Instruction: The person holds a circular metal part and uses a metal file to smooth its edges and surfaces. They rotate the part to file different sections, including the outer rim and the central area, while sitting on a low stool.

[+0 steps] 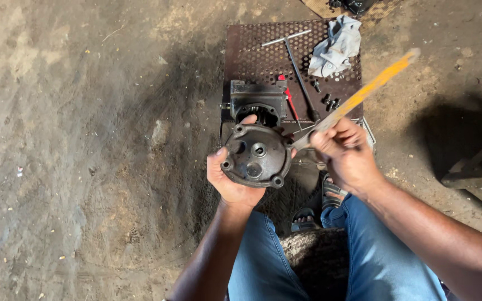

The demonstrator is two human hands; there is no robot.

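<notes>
My left hand (231, 181) holds a round dark metal cover (256, 156) with bolt lugs on its rim, its face turned up towards me. My right hand (346, 153) grips a long thin blade-like tool with an orange-yellow handle (372, 86), blurred with motion. The tool's metal tip touches the right edge of the cover. Just beyond the cover, a dark metal housing (256, 101) with a round opening stands on a perforated metal plate (252, 56).
On the perforated plate lie a T-handle wrench (298, 67), a red-handled tool (289, 97), a few small bolts (330, 101) and a crumpled grey rag (336, 47). Dirt floor lies all around. A wooden frame (478, 173) stands at right. My knees and sandalled feet (319, 209) are below.
</notes>
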